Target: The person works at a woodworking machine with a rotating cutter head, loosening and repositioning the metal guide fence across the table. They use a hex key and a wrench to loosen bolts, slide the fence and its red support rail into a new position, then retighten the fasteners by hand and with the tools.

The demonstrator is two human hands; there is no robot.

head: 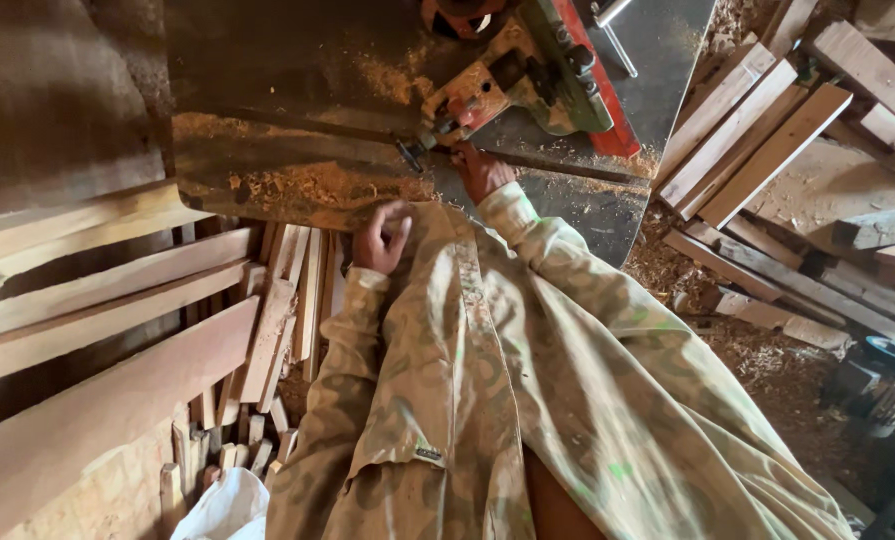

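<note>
Pressing the right hand [482, 170], fingers together, flat on the dusty metal surface [267, 120] just beside the saw guide [457, 105], keeping clear of the blade, while curling the left hand [380, 240] empty at the near edge.

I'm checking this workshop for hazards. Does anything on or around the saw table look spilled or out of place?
Yes. Loose sawdust lies heaped on the saw table, close to the left hand at its edge. The right hand rests near the blade guide.

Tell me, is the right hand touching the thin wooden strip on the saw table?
Touching: the head view shows the right hand with fingers on the thin wooden strip.
</note>
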